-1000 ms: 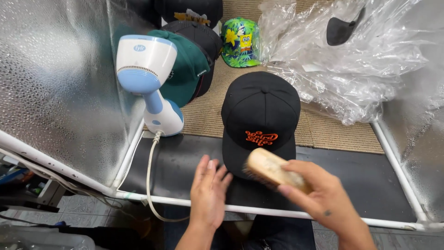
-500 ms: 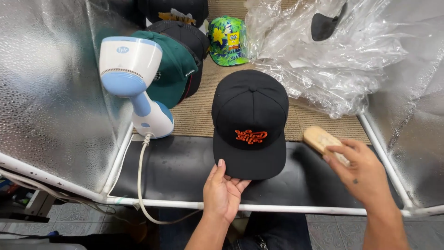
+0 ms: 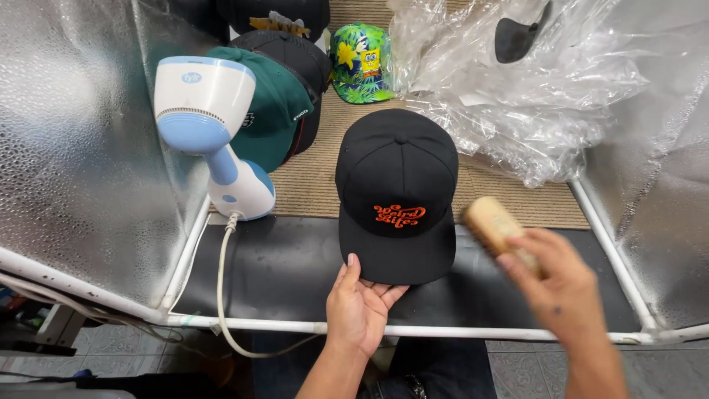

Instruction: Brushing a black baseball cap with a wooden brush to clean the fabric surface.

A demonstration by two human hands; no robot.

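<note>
Head view: you are steadying a black cap (image 3: 396, 193) by the front edge of its brim, your left hand (image 3: 360, 307) lying palm up with the fingers loosely spread and the thumb resting on the brim, not gripping it. The cap is sitting upright and facing you, crown on the tan mat (image 3: 317, 185) and brim out over the black surface (image 3: 281, 270), its orange embroidery showing clean. Your right hand (image 3: 557, 284) is closing around a wooden brush (image 3: 496, 225), which is hovering just beside the cap's right side, apart from the fabric; the blur is hiding whether the bristles are pointing at the cap.

Judging by this, the brushing is in hand but not finished: the brush is off the cap. A white and blue steamer (image 3: 214, 133) is standing untouched at the left, its cord trailing off the edge. A green cap (image 3: 269, 111), a second black one behind it and a floral cap (image 3: 360, 63) are waiting at the back, beside crumpled clear plastic (image 3: 532, 96). Silver panels (image 3: 74, 140) are walling in both sides.
</note>
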